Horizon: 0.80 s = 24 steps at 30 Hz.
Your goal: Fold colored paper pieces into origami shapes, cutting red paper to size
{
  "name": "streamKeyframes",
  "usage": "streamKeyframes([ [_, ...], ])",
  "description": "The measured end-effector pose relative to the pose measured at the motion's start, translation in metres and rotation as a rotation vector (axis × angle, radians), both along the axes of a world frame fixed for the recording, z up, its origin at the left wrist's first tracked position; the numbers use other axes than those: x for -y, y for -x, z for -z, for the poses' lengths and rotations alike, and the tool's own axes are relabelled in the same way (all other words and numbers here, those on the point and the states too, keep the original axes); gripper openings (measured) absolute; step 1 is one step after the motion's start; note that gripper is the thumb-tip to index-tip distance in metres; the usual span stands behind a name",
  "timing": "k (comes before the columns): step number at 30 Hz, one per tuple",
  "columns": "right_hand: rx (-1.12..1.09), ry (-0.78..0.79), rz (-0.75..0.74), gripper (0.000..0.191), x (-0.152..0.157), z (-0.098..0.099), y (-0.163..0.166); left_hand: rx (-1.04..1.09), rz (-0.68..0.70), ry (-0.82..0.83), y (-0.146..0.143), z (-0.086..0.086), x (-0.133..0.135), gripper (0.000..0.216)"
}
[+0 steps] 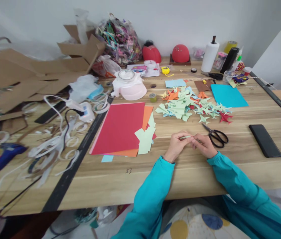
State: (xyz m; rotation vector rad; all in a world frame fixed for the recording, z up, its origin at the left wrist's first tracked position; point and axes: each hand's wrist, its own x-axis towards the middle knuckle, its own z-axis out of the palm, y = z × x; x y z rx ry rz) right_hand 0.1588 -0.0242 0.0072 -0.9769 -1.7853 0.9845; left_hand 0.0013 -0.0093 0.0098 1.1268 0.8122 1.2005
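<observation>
1. Along the left side of the pale wooden table, tangled white cords are lying beside a blue plastic tool, with opened brown cardboard sitting farther off.
2. Right of these, a large red rectangular paper sheet is resting over orange paper, and cut pale green paper pieces are overlapping its right edge.
3. Near centre-right, the bare left hand is pinching a small pale green paper strip between thumb and fingers. Only a sliver is showing beyond the thumb, its long axis running roughly left to right; the left hand is lying nearer to it.
4. Just right, the bare right hand is meeting the left fingertips; whether it is gripping the strip, I cannot tell.
5. Beyond both hands, pale green, orange and red folded paper shapes are lying heaped.
6. Beside the right hand, black-handled metal scissors are lying, points facing far left.
7. Farther right, a black rectangular phone is lying flat.
</observation>
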Motion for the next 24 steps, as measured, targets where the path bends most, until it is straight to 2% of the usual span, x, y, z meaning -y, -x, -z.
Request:
streamKeyframes([
  [14, 0.101, -0.013, -0.013, 0.038, -0.001, 0.000, -0.002, -0.022, 0.002, -0.041, 0.003, 0.001, -0.002, 0.019],
  [24, -0.111, 0.090, 0.113, 0.026, -0.003, 0.006, 0.000, 0.069, -0.076, 0.050, -0.001, 0.010, -0.004, 0.017],
])
